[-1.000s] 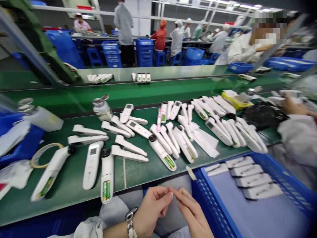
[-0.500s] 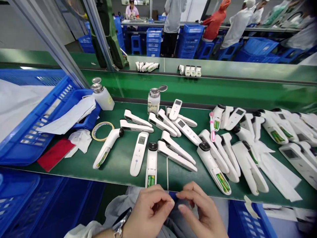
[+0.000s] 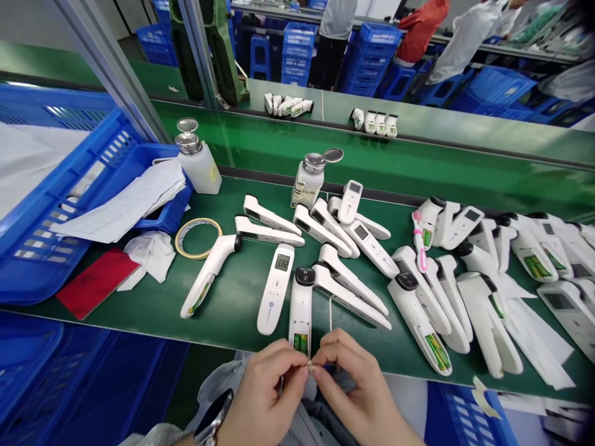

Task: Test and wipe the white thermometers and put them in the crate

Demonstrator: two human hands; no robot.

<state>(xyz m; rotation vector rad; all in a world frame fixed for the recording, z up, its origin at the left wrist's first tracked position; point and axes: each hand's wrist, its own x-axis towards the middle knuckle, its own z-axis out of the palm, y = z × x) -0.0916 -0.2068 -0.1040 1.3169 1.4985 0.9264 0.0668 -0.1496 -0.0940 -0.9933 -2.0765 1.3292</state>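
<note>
Left hand, right hand: fingers pinched together, newly met at the tips, contents indiscernible, suggesting fine work; infrared thermometer adjacent.

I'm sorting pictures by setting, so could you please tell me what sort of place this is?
Most likely a factory assembly floor: matching white handheld devices, several with batteries showing, lie on a green workbench, with people and stacked blue crates beyond it.

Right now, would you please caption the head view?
Left hand and right hand, both pinching, meet before white devices on green bench.
</note>
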